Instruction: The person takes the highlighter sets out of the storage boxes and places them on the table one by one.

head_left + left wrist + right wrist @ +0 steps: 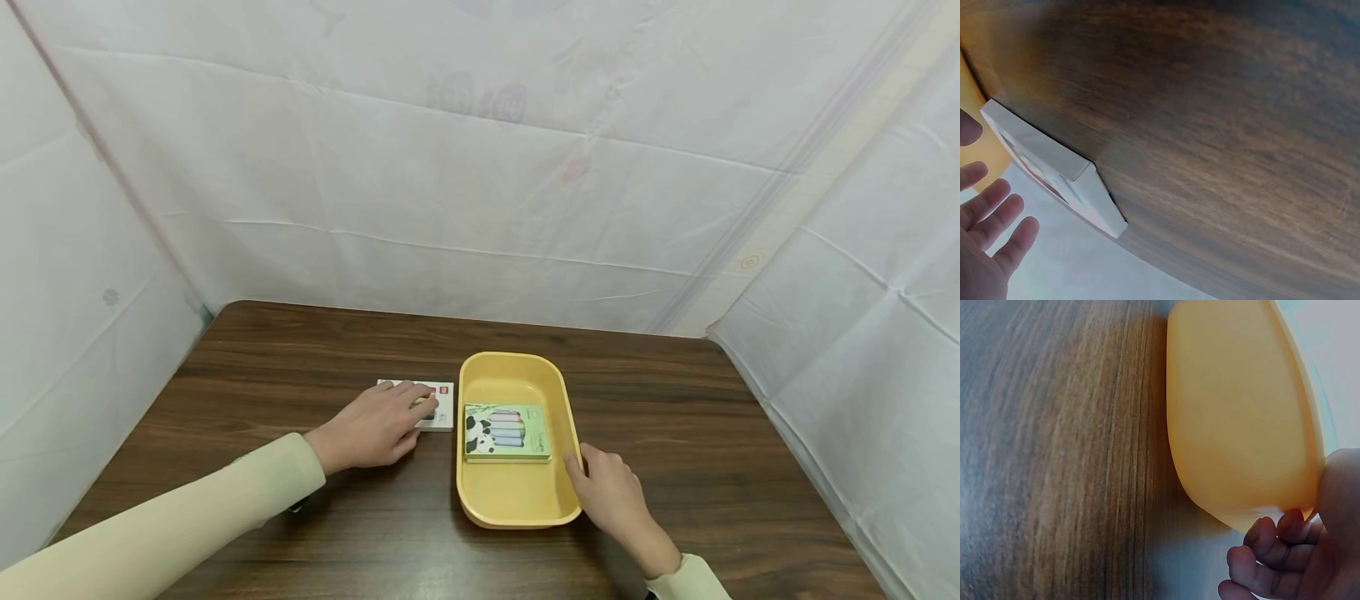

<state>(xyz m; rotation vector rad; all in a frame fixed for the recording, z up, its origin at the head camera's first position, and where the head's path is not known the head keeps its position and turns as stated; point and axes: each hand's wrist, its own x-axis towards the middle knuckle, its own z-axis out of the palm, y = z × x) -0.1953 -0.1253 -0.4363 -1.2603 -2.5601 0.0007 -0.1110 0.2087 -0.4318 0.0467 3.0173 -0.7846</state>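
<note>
A yellow plastic bin (517, 500) stands on the table, and a green box with pandas and colored markers printed on it (517, 433) lies inside. My right hand (611, 492) grips the bin's right rim, thumb on the inner side and fingers outside, as the right wrist view also shows. Just left of the bin, a flat white box (1041, 147) with a red mark lies on the table. Over this box is my left hand (378, 425), its fingers loosely spread and covering part of it. In the left wrist view those fingers look apart from the box.
The dark wood-grain table (337, 342) has rounded back corners. White patterned sheets (450, 167) hang behind it and along both sides. Light yellow-green sleeves (210, 517) cover the arms.
</note>
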